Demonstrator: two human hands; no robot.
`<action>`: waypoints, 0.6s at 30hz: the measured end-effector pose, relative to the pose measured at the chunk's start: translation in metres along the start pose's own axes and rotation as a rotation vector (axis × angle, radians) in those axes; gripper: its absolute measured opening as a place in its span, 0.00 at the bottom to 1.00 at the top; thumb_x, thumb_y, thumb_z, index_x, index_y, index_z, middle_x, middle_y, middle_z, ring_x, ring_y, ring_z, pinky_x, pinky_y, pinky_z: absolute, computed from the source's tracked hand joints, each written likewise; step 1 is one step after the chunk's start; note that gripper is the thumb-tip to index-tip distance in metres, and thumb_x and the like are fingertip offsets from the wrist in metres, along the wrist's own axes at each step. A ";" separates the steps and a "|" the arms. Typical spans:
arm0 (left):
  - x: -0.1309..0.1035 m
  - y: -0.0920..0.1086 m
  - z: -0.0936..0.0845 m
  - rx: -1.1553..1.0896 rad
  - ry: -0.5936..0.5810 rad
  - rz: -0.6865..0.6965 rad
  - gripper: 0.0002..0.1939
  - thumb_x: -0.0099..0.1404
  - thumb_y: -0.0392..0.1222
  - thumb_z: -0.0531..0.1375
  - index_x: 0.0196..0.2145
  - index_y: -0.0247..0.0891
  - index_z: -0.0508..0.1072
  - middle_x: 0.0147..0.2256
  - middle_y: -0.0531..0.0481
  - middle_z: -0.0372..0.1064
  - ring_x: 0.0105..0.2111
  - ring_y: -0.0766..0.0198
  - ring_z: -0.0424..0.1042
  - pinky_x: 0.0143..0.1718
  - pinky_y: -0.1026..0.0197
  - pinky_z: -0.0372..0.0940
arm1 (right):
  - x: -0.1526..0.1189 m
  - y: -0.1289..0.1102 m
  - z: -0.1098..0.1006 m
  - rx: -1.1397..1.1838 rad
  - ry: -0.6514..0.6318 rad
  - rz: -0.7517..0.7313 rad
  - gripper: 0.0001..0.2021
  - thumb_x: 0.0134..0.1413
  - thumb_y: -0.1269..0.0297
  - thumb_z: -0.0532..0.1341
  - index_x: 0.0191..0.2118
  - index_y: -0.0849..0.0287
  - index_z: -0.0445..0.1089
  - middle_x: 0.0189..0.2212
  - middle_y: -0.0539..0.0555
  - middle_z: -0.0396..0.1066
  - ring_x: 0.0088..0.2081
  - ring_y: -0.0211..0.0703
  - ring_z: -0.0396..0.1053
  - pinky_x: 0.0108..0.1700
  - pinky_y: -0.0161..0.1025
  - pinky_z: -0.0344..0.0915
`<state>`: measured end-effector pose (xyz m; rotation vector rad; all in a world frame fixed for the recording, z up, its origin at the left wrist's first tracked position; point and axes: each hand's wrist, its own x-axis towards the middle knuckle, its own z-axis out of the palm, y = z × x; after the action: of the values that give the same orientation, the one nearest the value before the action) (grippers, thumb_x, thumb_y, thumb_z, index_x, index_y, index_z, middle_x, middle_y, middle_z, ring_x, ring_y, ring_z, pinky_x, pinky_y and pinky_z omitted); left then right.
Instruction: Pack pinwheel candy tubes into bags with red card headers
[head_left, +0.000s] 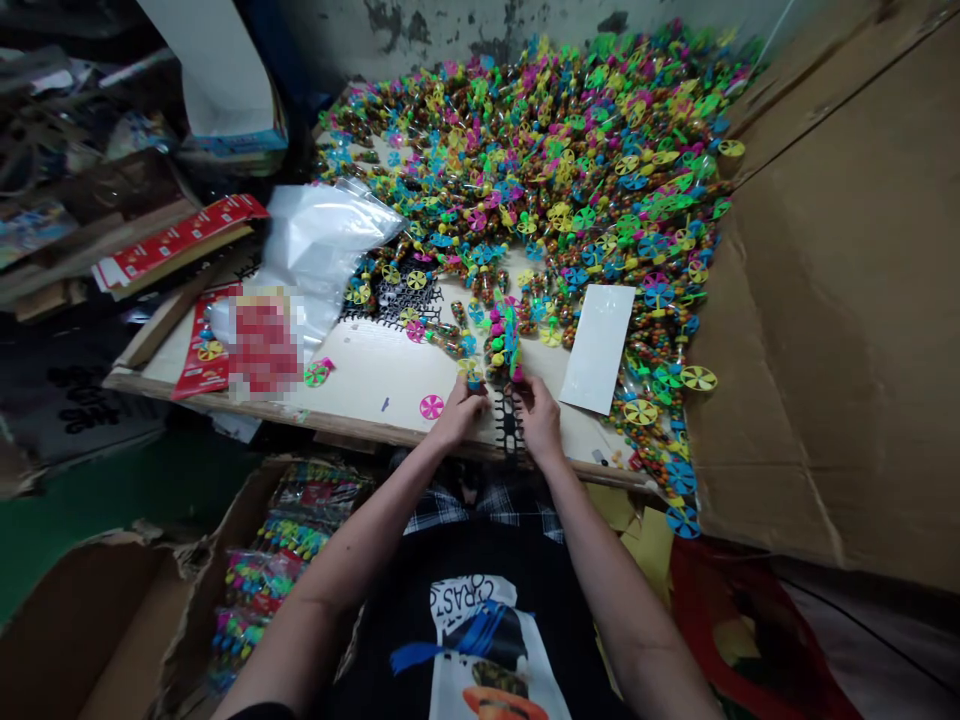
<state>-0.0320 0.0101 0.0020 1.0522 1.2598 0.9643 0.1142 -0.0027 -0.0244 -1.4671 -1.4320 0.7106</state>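
Observation:
A black plastic grid strip lies at the table's front edge between my hands. Just beyond it stands a small cluster of candy-filled toys with coloured fan tops. My left hand is closed at the left of the cluster, fingertips at a toy with a yellow wheel; what it grips is too small to make out. On the right, my right hand has its fingers bent against the cluster's lower end, near a pink piece; its hold is unclear. A white card lies to the right.
A large heap of similar toys covers the back of the table. Clear plastic bags and red printed cards lie left. Below the table, an open carton holds packed bags. A tall cardboard sheet stands right.

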 end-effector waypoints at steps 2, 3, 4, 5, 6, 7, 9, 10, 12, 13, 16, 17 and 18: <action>0.000 -0.002 -0.007 0.019 -0.050 0.009 0.13 0.50 0.33 0.56 0.36 0.38 0.67 0.32 0.54 0.67 0.34 0.65 0.68 0.40 0.61 0.63 | 0.000 0.002 0.000 0.044 0.012 0.039 0.09 0.52 0.64 0.55 0.41 0.56 0.65 0.35 0.55 0.73 0.36 0.45 0.72 0.42 0.43 0.69; 0.000 -0.003 -0.009 0.021 -0.070 0.014 0.13 0.50 0.33 0.57 0.36 0.38 0.68 0.32 0.53 0.67 0.35 0.65 0.68 0.41 0.60 0.64 | 0.000 0.002 0.000 0.055 0.013 0.044 0.09 0.52 0.64 0.56 0.41 0.56 0.65 0.35 0.55 0.73 0.36 0.45 0.72 0.42 0.43 0.69; 0.001 -0.004 -0.011 0.028 -0.077 0.018 0.12 0.51 0.34 0.58 0.36 0.37 0.68 0.33 0.52 0.68 0.35 0.64 0.69 0.41 0.60 0.64 | 0.000 0.002 0.001 0.059 0.009 0.043 0.09 0.52 0.64 0.56 0.40 0.56 0.65 0.35 0.55 0.73 0.36 0.45 0.72 0.42 0.43 0.69; 0.003 -0.005 -0.011 0.037 -0.068 0.030 0.11 0.50 0.35 0.60 0.35 0.37 0.69 0.33 0.52 0.68 0.35 0.64 0.69 0.41 0.59 0.65 | 0.000 0.002 0.001 0.058 -0.003 0.037 0.09 0.52 0.63 0.56 0.40 0.56 0.66 0.35 0.55 0.73 0.36 0.45 0.72 0.42 0.43 0.69; 0.004 -0.005 -0.011 0.051 -0.042 0.052 0.11 0.49 0.35 0.61 0.33 0.36 0.70 0.33 0.51 0.67 0.34 0.63 0.69 0.40 0.59 0.65 | 0.000 0.001 0.002 0.053 -0.020 0.025 0.09 0.52 0.63 0.56 0.40 0.57 0.66 0.35 0.55 0.73 0.37 0.46 0.72 0.42 0.43 0.69; 0.006 -0.005 -0.009 0.069 -0.004 0.084 0.10 0.48 0.34 0.62 0.32 0.36 0.71 0.32 0.51 0.67 0.34 0.63 0.69 0.40 0.60 0.65 | 0.000 0.000 0.002 0.044 -0.036 0.009 0.09 0.52 0.63 0.57 0.39 0.57 0.66 0.35 0.55 0.73 0.37 0.46 0.72 0.43 0.43 0.69; 0.009 -0.005 -0.005 0.120 0.063 0.157 0.08 0.47 0.32 0.62 0.29 0.37 0.72 0.32 0.51 0.66 0.34 0.63 0.69 0.39 0.61 0.65 | 0.000 -0.002 0.004 0.019 -0.056 -0.023 0.09 0.52 0.62 0.57 0.39 0.57 0.66 0.35 0.56 0.73 0.39 0.47 0.71 0.43 0.44 0.68; 0.010 -0.005 -0.003 0.149 0.081 0.190 0.08 0.47 0.31 0.61 0.28 0.37 0.73 0.32 0.51 0.66 0.34 0.63 0.69 0.38 0.61 0.65 | 0.000 -0.002 0.004 0.005 -0.054 -0.036 0.08 0.53 0.62 0.56 0.39 0.57 0.66 0.35 0.56 0.73 0.39 0.47 0.71 0.44 0.44 0.68; 0.010 -0.004 0.001 0.204 0.089 0.239 0.07 0.48 0.30 0.61 0.27 0.37 0.73 0.32 0.51 0.66 0.34 0.63 0.68 0.38 0.62 0.64 | -0.001 -0.003 0.004 -0.021 -0.041 -0.057 0.08 0.54 0.62 0.55 0.39 0.57 0.67 0.35 0.56 0.72 0.39 0.48 0.71 0.43 0.44 0.67; 0.009 -0.004 0.002 0.232 0.086 0.258 0.06 0.49 0.30 0.60 0.27 0.37 0.73 0.32 0.51 0.66 0.35 0.63 0.68 0.38 0.62 0.64 | -0.001 -0.004 0.004 -0.030 -0.034 -0.065 0.08 0.54 0.63 0.54 0.39 0.57 0.67 0.35 0.56 0.72 0.39 0.47 0.71 0.43 0.44 0.67; 0.005 -0.005 0.002 0.309 0.067 0.289 0.03 0.51 0.32 0.60 0.26 0.37 0.71 0.32 0.50 0.65 0.34 0.63 0.67 0.37 0.62 0.63 | -0.002 -0.003 0.004 -0.061 -0.028 -0.089 0.08 0.55 0.64 0.54 0.39 0.56 0.67 0.35 0.56 0.72 0.40 0.47 0.70 0.44 0.43 0.67; 0.004 -0.006 0.001 0.327 0.063 0.291 0.03 0.52 0.32 0.59 0.26 0.37 0.71 0.31 0.50 0.64 0.34 0.63 0.66 0.36 0.62 0.63 | -0.002 -0.003 0.004 -0.073 -0.030 -0.093 0.08 0.55 0.64 0.53 0.39 0.56 0.67 0.35 0.56 0.72 0.40 0.47 0.70 0.44 0.43 0.66; 0.003 -0.007 0.001 0.341 0.062 0.293 0.03 0.53 0.32 0.59 0.26 0.37 0.71 0.31 0.50 0.64 0.33 0.63 0.66 0.36 0.62 0.62 | -0.002 -0.003 0.003 -0.085 -0.035 -0.097 0.08 0.55 0.64 0.53 0.40 0.56 0.67 0.35 0.56 0.71 0.40 0.47 0.70 0.44 0.43 0.66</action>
<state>-0.0308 0.0114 -0.0057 1.5149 1.3769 1.0290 0.1095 -0.0047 -0.0236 -1.4456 -1.5654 0.6246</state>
